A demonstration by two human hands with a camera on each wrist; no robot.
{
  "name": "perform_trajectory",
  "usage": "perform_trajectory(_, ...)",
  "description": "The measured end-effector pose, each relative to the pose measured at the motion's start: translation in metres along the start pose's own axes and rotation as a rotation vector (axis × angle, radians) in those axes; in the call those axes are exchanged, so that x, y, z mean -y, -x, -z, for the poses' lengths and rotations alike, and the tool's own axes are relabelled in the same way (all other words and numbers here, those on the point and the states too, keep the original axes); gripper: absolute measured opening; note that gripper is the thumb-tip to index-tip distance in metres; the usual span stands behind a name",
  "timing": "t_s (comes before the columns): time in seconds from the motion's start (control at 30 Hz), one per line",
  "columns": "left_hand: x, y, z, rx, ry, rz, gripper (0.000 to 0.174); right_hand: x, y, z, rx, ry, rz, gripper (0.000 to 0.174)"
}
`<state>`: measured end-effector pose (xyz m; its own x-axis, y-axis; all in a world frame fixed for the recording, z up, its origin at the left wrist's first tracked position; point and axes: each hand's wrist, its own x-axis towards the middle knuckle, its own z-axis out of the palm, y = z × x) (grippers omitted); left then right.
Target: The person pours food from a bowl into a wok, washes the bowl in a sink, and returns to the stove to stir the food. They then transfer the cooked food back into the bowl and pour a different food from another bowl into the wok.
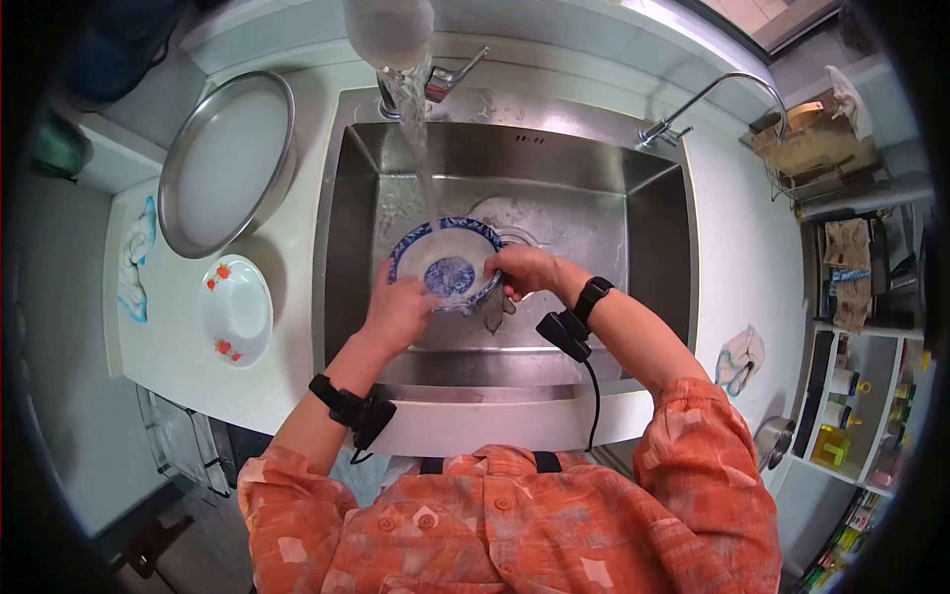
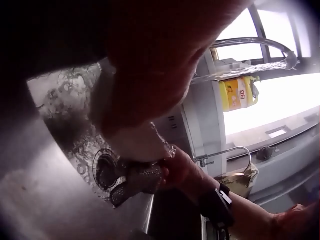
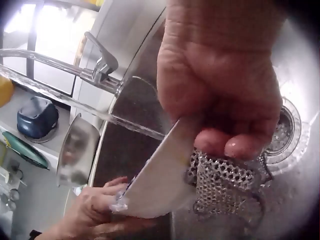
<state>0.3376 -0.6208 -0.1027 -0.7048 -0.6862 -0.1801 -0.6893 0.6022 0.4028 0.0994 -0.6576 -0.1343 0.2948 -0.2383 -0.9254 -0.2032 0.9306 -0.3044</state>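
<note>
A white bowl [image 1: 463, 243] with a blue patterned rim and a blue centre is tilted over the sink under running water. My right hand [image 1: 526, 269] pinches the bowl's right rim. Its lower fingers also hold a chainmail scrubber [image 3: 222, 185], which hangs below the hand beside the bowl. On the bowl's near left side, my left hand [image 1: 396, 305] grips the rim, with fingers on both sides of the wall in the right wrist view. Water from the faucet [image 3: 102, 75] falls at the bowl's far edge.
The steel sink [image 1: 584, 158] has a drain [image 3: 282, 132] beneath my right hand. To the left, a large steel basin [image 1: 287, 163] stands on the counter near a white dish with strawberries [image 1: 237, 312]. A second, thin faucet [image 1: 732, 77] rises at the back right. A cloth [image 1: 740, 358] lies on the right counter.
</note>
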Motion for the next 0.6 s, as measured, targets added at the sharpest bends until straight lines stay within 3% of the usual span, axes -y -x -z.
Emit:
perform_trajectory(0.1,0.008,-0.004,0.006,0.066,0.062,0.047,0.017,0.001,0.013,-0.001,0.018,-0.106,0.100,0.019)
perform_trajectory(0.17,0.020,-0.006,0.005,0.129,0.467,0.211,0.019,0.004,0.024,-0.006,0.016,-0.178,0.177,0.021)
perform_trajectory(0.2,0.022,-0.005,0.005,0.129,0.467,0.211,0.019,0.003,0.027,-0.008,-0.070,-0.130,0.341,0.024)
perform_trajectory(0.23,0.022,-0.004,0.004,0.107,0.791,0.343,0.021,0.000,0.028,-0.010,-0.157,-0.081,0.504,0.026)
perform_trajectory(0.27,0.022,-0.004,0.003,0.082,1.115,0.474,0.024,-0.003,0.027,-0.014,-0.159,-0.081,0.503,0.026)
perform_trajectory(0.33,0.018,-0.006,0.008,0.076,1.215,0.502,0.024,-0.008,0.026,-0.033,-0.143,0.189,0.847,0.026)
perform_trajectory(0.37,0.016,-0.008,0.009,0.067,1.314,0.532,0.024,-0.010,0.027,-0.043,-0.264,0.445,0.895,0.022)
perform_trajectory(0.47,0.018,-0.011,0.006,0.091,1.356,0.446,0.024,-0.007,0.038,-0.082,-0.419,0.604,1.210,0.019)
perform_trajectory(0.6,0.016,-0.010,0.016,0.140,1.113,0.424,0.025,0.007,0.018,-0.079,-0.476,0.594,1.261,0.019)
